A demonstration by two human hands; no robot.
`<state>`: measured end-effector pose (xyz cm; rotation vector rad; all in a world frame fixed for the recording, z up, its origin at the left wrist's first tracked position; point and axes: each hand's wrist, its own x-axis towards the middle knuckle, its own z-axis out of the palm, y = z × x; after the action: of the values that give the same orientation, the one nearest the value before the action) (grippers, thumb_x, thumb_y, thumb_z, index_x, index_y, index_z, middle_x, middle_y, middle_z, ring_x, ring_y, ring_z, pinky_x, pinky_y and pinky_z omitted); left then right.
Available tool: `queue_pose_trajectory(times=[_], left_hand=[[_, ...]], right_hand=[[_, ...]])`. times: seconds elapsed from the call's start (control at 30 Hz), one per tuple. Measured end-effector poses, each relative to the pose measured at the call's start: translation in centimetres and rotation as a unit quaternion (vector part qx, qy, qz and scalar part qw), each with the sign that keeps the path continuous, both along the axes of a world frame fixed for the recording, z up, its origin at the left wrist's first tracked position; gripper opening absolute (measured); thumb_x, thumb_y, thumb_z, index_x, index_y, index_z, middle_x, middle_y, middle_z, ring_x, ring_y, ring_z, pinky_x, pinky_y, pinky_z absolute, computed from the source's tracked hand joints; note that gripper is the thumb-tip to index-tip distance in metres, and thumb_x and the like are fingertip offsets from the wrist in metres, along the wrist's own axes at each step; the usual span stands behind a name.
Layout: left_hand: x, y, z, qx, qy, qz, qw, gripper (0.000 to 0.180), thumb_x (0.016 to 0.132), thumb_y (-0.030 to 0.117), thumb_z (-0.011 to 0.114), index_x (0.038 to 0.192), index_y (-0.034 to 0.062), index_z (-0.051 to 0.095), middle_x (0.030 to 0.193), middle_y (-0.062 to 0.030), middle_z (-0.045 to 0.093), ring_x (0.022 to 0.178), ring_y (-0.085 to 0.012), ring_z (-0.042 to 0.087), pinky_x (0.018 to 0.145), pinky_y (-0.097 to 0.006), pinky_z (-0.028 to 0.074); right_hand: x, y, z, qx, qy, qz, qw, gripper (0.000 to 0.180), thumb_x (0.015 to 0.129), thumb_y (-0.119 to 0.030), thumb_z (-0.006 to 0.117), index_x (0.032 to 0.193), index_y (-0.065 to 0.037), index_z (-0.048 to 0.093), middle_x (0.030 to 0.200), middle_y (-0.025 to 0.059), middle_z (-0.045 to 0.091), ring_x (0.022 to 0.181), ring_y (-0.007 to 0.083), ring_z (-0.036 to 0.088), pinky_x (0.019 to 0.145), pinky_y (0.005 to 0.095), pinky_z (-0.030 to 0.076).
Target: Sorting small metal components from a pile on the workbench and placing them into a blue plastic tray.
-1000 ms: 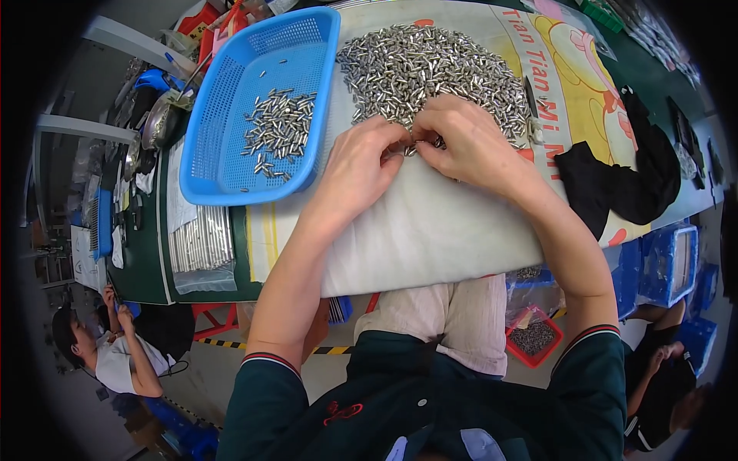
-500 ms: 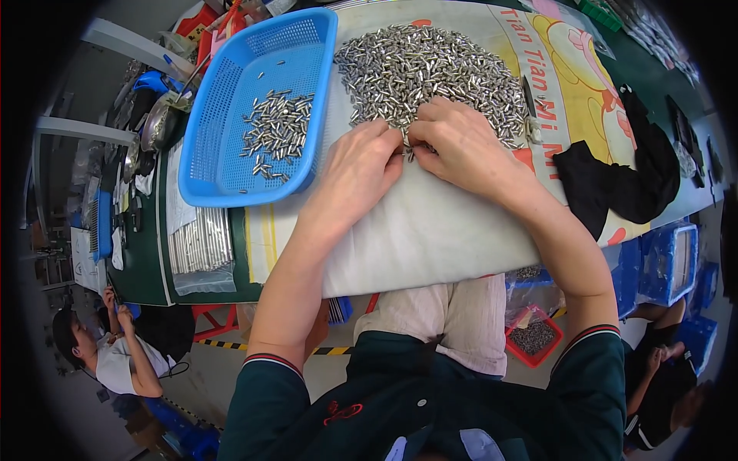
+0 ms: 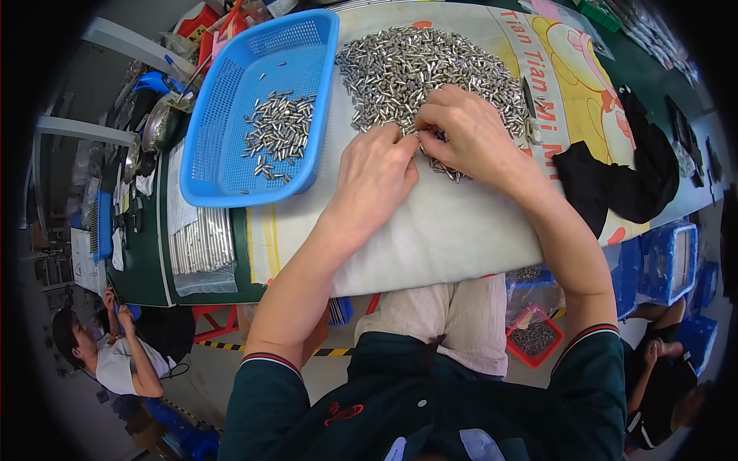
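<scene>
A wide heap of small, shiny metal pins (image 3: 430, 58) covers the far middle of the cloth. At its near edge my left hand (image 3: 375, 170) is closed, its thumb and fingers pinched together. Close beside it on the right, my right hand (image 3: 470, 132) is also bent into a pinch, its fingertips almost meeting the left ones. Whatever lies between the fingertips is too small and covered to make out. Several pins show just under my right hand. To the left stands a blue perforated basket (image 3: 219, 180) with a smaller pile of pins (image 3: 280, 127) in it.
The printed cloth (image 3: 430, 238) covers the green table. A black garment (image 3: 607, 180) lies at right; a bag of thin rods (image 3: 201, 242) lies left of the cloth. Below the table is a red tray (image 3: 534, 357). Two people (image 3: 115, 353) sit nearby, one at each side.
Both hands have shifted slightly right along the heap's near edge. My left hand has turned a little, and more pins now show below my right hand.
</scene>
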<state>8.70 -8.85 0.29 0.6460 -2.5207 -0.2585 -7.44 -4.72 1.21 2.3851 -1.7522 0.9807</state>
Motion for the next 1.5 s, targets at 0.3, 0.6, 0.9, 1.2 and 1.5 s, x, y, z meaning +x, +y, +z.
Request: queue_pose_trajectory(times=[0.3,0.6,0.9,1.2,1.5], left_hand=[[0.8,-1.0,0.8,0.045,-0.024,0.028,0.998,0.007,0.065,0.003,0.058,0.072,-0.0005,0.056,0.068,-0.0121,0.054,0.062,-0.0290,0.055,0.058,-0.039,0.044],[0.2,-1.1,0.1,0.062,0.031,0.041,0.997,0.010,0.069,0.003,0.058,0.078,-0.0002,0.059,0.071,-0.0116,0.057,0.058,-0.0247,0.056,0.055,-0.034,0.045],[-0.5,-1.5,-0.5,0.058,0.046,0.010,0.997,0.006,0.067,0.003,0.060,0.072,0.0023,0.057,0.071,-0.0102,0.053,0.071,-0.0287,0.054,0.063,-0.040,0.045],[-1.0,-1.1,-0.2,-0.009,0.030,-0.013,0.999,0.008,0.067,0.002,0.060,0.075,0.0009,0.061,0.073,-0.0107,0.056,0.066,-0.0282,0.056,0.060,-0.037,0.046],[-1.3,-1.2,-0.3,0.004,0.007,-0.001,1.000,0.006,0.066,0.002,0.059,0.072,0.0003,0.058,0.071,-0.0117,0.052,0.071,-0.0290,0.054,0.064,-0.040,0.046]], right_hand=[[0.9,0.2,-0.5,0.022,0.010,0.034,0.999,0.009,0.066,-0.010,0.058,0.071,-0.002,0.059,0.074,0.0106,0.056,0.079,0.0263,0.055,0.069,0.0380,0.045],[1.0,-0.1,-0.6,0.016,0.020,0.017,1.000,0.008,0.064,-0.006,0.056,0.068,0.000,0.060,0.073,0.0136,0.059,0.077,0.0290,0.057,0.067,0.0389,0.047],[-0.2,-0.2,-0.5,0.042,-0.003,0.027,0.999,0.010,0.065,-0.009,0.059,0.072,-0.002,0.060,0.074,0.0102,0.056,0.077,0.0276,0.054,0.068,0.0372,0.045],[-1.2,-0.1,-0.2,-0.052,0.120,-0.031,0.991,0.007,0.065,-0.007,0.059,0.070,-0.003,0.061,0.073,0.0100,0.059,0.076,0.0241,0.057,0.064,0.0361,0.048],[-0.6,0.2,-0.4,-0.022,0.156,-0.028,0.987,0.006,0.063,-0.007,0.061,0.066,-0.004,0.057,0.071,0.0081,0.054,0.074,0.0234,0.054,0.063,0.0352,0.046]])
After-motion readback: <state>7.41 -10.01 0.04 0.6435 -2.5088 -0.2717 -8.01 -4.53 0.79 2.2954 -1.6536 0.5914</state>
